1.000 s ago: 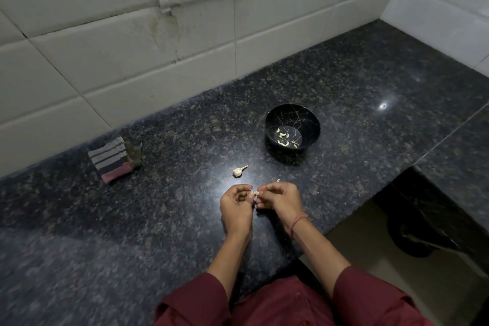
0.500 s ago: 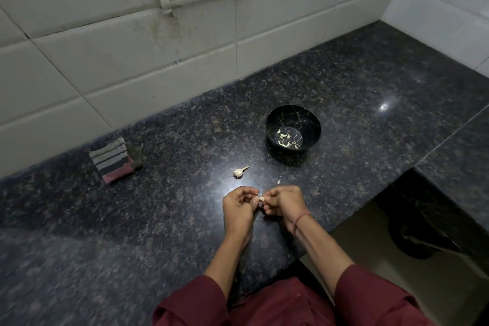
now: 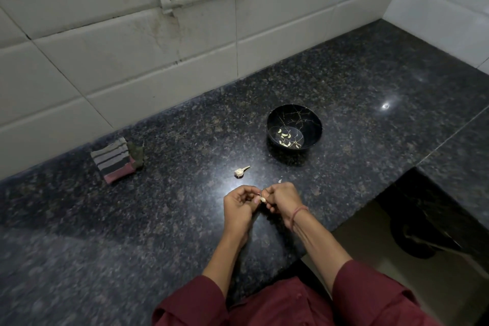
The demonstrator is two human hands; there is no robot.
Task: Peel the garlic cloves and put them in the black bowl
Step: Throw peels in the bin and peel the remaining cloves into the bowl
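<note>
Both hands are working together low over the tabletop [image 3: 185,219]. The left hand [image 3: 239,205] and right hand [image 3: 281,200] are curling toward each other, fingertips meeting on one small garlic clove [image 3: 262,199]. Each hand is pinching it. A pale bit of clove is showing between the thumbs, but how much skin is left on it is too small to tell.

The black bowl [image 3: 293,116] is sitting well beyond the right hand, away from the person, with several peeled cloves [image 3: 285,136] lying in its bottom. A garlic stalk remnant [image 3: 240,172] is lying just beyond the left hand. A pale skin scrap [image 3: 280,180] is lying just past the right hand's knuckles. A striped cloth [image 3: 113,160] is sitting far out to the left of the left hand.

Judged step: peeling is under way and the clove is not yet ready for the bowl.

Risks from here:
- The clove is tiny and probably slick once bare, so a hard nail pull could be popping it out of the pinch. The tabletop's cut-out edge is running close to the right of the right hand, so a loose clove could be rolling off to the floor.
- Papery skin may be clinging to the fingers and riding into the bowl with the clove.
- Digging too deep could be gouging the flesh.
</note>
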